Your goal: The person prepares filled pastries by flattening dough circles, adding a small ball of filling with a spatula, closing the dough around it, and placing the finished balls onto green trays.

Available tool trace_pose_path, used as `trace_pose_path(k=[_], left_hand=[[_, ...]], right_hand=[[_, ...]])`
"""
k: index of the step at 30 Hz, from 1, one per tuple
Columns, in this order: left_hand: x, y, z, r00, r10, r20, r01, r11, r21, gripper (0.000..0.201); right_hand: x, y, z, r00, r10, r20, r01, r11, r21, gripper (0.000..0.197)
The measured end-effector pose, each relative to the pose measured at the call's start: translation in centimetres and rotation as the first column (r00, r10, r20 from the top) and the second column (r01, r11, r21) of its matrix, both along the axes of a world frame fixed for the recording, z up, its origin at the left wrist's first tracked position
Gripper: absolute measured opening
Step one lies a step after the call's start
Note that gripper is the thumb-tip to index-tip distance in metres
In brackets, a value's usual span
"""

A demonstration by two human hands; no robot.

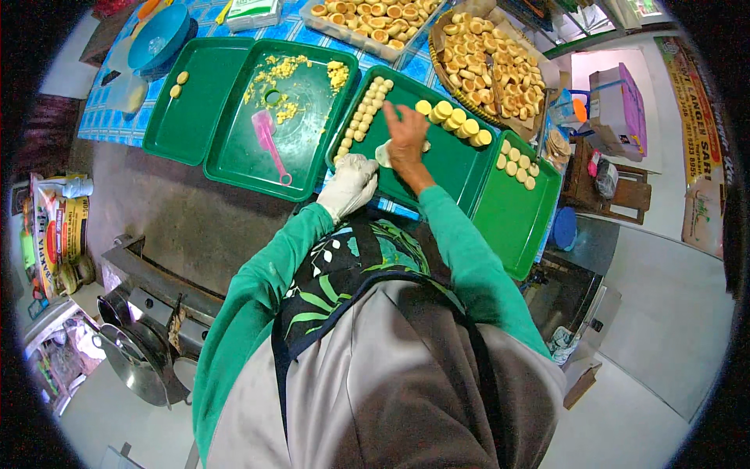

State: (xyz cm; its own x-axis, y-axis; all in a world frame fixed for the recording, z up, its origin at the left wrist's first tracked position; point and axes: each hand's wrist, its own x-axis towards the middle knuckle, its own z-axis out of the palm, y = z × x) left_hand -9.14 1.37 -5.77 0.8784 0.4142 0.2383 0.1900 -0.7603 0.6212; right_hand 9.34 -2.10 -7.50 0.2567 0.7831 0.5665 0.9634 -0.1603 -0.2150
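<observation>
My left hand [349,187], in a white glove, is curled at the near edge of a green tray [437,176]; what its fingers hold, if anything, is hidden. Just right of it is a pale, flat piece [383,154] that looks like dough, partly covered by my right wrist. My bare right hand [408,141] reaches over the tray, fingers apart and pointing at rows of small pale dough balls [363,117] along the tray's left side. Stacks of yellow dough discs [457,121] stand at the tray's far right.
Left, a green tray [223,168] holds yellow crumbly filling [281,74] and a pink scoop [269,147]. Another green tray [183,117] has two dough balls. Pale discs [516,166] lie in the right tray. Behind are a basket of baked rounds [488,66] and a plastic box [375,47].
</observation>
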Motion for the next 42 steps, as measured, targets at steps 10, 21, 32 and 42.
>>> trace_pose_path(k=[10,21,32,42], left_hand=[[2.5,0.2,0.8,0.945,-0.061,-0.322,0.165,0.938,0.304,0.062],[6.8,0.3,-2.3,0.919,-0.019,-0.395,0.203,0.88,0.43,0.078],[7.7,-0.2,-2.1,0.921,-0.02,-0.389,0.199,0.883,0.424,0.069],[6.2,-0.5,-1.3,0.97,0.045,-0.237,0.04,0.94,0.339,0.058]], right_hand=[[-0.5,-9.9,0.9,0.98,0.181,0.079,-0.124,0.875,-0.467,0.052],[8.2,-0.4,3.8,0.936,0.144,0.322,0.028,0.881,-0.473,0.052],[10.7,1.0,1.7,0.927,0.167,0.337,-0.006,0.903,-0.43,0.019],[8.8,1.2,4.5,0.922,0.209,0.326,-0.087,0.933,-0.35,0.019]])
